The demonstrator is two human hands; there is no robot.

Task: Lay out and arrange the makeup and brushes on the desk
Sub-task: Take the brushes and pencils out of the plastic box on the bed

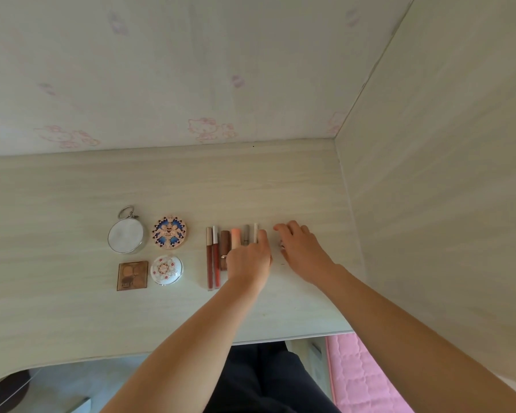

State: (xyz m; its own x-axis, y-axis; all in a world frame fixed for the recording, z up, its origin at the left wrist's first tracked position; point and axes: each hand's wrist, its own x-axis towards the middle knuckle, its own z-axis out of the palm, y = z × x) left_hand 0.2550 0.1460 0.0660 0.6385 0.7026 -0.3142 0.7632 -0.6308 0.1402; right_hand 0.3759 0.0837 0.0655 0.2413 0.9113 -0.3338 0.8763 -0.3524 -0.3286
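10 pieces of makeup already lie in order on the desk (72, 186), so by my reading the task is well past halfway. At left of centre in the frame, 4 cases form a neat 2-by-2 block: a round mirror with a key ring (126, 235), a blue-and-pink patterned compact (169, 233), a square brown palette (132, 275) and a white round compact (166, 270).

Just right of them runs a row of 6 upright-lying tubes, side by side: 2 red lip glosses (212, 257), a brown lipstick (224, 248), a peach tube (236, 237), a grey tube (245, 234) and a white tube (255, 232).

The left hand (249, 260) covers the lower ends of the 3 rightmost tubes, its thumb alongside the white one. It looks to be squaring up the row, but whether the fingers clasp a tube or only press on it I cannot tell.

The right hand (300, 248) rests palm down just right of the row, fingers reaching forward. A small pale item (281, 245) peeks out beneath it. I cannot tell what it is, or whether the hand grasps it.

No brushes are visible anywhere on the desk, so that part seems still to do, along with placing whatever lies under the right hand.
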